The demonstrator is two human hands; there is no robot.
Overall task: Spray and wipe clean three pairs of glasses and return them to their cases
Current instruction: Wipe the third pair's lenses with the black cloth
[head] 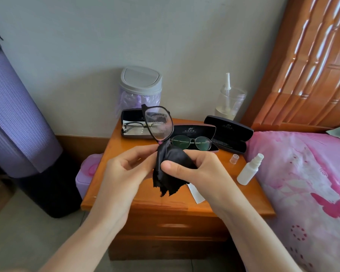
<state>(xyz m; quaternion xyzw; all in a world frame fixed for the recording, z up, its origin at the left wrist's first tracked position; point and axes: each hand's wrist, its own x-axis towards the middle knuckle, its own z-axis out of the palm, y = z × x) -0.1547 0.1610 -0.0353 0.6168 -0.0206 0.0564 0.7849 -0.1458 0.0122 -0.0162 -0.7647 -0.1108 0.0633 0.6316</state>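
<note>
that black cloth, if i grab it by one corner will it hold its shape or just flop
Probably flops: the black cloth hangs in limp folds below the right hand and wraps part of the glasses. Likely very light, as a finger pinch seems to carry it. It might slip easily on the glossy nightstand.

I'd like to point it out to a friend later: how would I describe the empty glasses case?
Start at the wooden bedside table beside the pink bed. Three dark glasses cases lie open toward its back. The empty case is the rightmost, nearest the bed; the left case and middle case each hold glasses.
</note>
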